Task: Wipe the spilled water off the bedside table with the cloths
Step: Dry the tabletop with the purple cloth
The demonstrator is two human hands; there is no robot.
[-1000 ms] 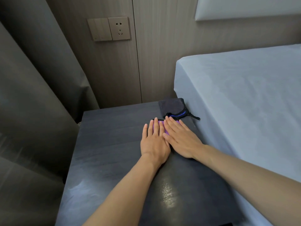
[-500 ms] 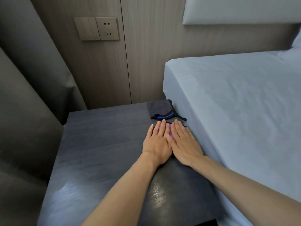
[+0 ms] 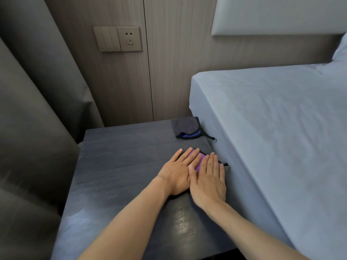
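Note:
The dark bedside table (image 3: 122, 166) stands against the bed. A purple cloth (image 3: 198, 162) with a dark edge lies near the table's right side, mostly hidden under my hands. My left hand (image 3: 177, 171) and my right hand (image 3: 209, 177) lie flat side by side on it, fingers straight, palms down. A second cloth (image 3: 187, 127), dark grey with a blue trim, sits folded at the table's far right corner, apart from my hands. A wet sheen (image 3: 180, 220) shows on the tabletop under my right forearm.
The bed (image 3: 272, 128) with a pale blue sheet borders the table's right edge. A grey curtain (image 3: 28, 128) hangs on the left. The wood-panelled wall behind carries a switch and socket (image 3: 128, 38).
Both hands have slid the purple cloth toward me, away from the dark grey cloth, and a gap of bare tabletop has opened between the two cloths.

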